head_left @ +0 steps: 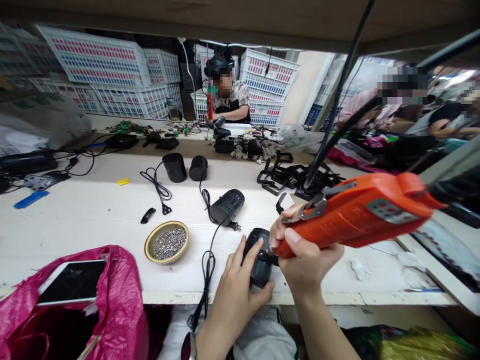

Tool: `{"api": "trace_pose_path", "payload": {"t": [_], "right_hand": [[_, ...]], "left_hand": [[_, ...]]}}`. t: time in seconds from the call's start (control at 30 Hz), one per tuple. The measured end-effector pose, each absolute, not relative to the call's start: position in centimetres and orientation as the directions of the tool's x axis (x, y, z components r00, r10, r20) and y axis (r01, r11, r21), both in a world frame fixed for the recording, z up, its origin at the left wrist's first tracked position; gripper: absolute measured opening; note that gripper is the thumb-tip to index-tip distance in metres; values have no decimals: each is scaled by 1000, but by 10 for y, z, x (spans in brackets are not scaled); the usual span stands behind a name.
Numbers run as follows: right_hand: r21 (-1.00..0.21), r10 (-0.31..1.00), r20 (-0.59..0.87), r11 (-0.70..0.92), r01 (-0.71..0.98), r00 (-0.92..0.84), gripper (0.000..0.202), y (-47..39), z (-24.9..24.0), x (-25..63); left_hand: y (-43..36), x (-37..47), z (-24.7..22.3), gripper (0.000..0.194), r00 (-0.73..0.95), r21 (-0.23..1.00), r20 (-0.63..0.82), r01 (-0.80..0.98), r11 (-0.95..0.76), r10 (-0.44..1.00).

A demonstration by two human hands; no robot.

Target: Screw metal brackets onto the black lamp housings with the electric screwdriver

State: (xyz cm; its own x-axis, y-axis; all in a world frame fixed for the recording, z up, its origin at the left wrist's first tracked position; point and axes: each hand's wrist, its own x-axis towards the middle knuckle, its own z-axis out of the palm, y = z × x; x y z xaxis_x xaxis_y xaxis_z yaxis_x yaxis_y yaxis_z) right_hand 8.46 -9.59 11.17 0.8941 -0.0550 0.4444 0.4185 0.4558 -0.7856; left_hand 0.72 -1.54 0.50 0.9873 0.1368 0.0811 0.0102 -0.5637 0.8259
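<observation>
My left hand is wrapped round a black cylindrical housing at the front edge of the white bench. In my right hand is an orange electric screwdriver, tilted down to the left. Its tip meets the black part on the housing's right side, where my fingers hide the exact contact. A black cord hangs over the edge just left of my left hand. Farther left stands a bowl of small metal screws. Behind my hands lies another black cylindrical unit with slots and a plug.
Two more black cylinders stand farther back. Black brackets are heaped at the right. A pink sack with a tablet on it is at the front left. Across the bench a person works. Dark cables hang at the right.
</observation>
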Motion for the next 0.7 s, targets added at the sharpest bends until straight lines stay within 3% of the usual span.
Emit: {"api": "trace_pose_path", "payload": {"t": [0.17,0.33,0.6,0.7], "right_hand": [[-816,68,486,393,424,872,15,-96,104,92],[-828,182,523,341,446,833,13,-95,99,97],[-756,103,545,488,435,832,14,-98,98,92],[-763,152,564,470,443,811,16,-96,99,96]], "left_hand": [[-19,12,-5,91,969,840,146,-16,-542,198],[-23,16,-7,81,960,849,168,-27,-528,222],[-26,13,-6,84,937,869,226,-71,-489,265],[-24,15,-2,82,947,876,194,-50,-479,255]]}}
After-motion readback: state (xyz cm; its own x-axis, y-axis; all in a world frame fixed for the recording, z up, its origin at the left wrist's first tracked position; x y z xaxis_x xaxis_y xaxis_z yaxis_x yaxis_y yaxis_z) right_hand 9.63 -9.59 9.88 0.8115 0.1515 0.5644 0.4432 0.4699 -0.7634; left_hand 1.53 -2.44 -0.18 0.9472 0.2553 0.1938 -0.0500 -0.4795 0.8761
